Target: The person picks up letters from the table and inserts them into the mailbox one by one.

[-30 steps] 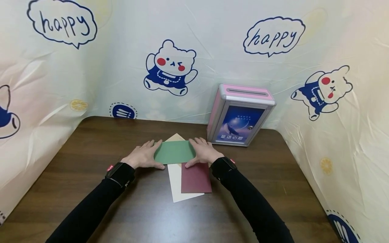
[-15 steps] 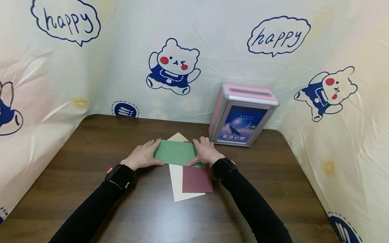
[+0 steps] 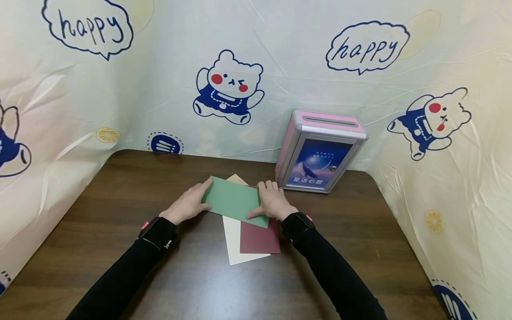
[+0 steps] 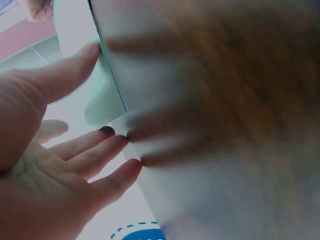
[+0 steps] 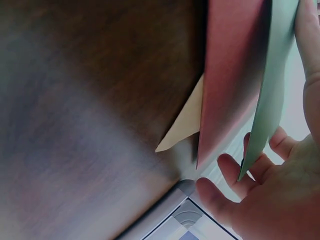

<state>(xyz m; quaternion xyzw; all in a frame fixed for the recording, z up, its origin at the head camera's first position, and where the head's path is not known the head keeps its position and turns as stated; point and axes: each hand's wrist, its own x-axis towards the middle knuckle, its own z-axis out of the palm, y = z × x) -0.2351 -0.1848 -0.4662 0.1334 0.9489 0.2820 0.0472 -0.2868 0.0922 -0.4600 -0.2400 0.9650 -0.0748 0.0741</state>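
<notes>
A green envelope (image 3: 232, 200) is held up over a small pile of paper pieces, its right end slanting toward the front. My left hand (image 3: 186, 206) holds its left end, thumb at the near edge and fingertips by the far corner. At the other end my right hand (image 3: 276, 202) holds it with the thumb on the near side and the fingers over the far side. Below lie a maroon envelope (image 3: 260, 240), a cream-white piece (image 3: 233, 249) and a beige pointed corner (image 3: 238, 179). A gap shows between green and maroon in the right wrist view.
A pink and silver box (image 3: 316, 160) with a slot on top and a blue front panel stands at the back right of the brown wooden table (image 3: 100, 231). A printed cloth (image 3: 160, 80) hangs around the back and sides.
The green envelope has shifted right and turned clockwise, its left end farther back and its right end nearer the front. Both hands moved with it. The pieces below stayed put.
</notes>
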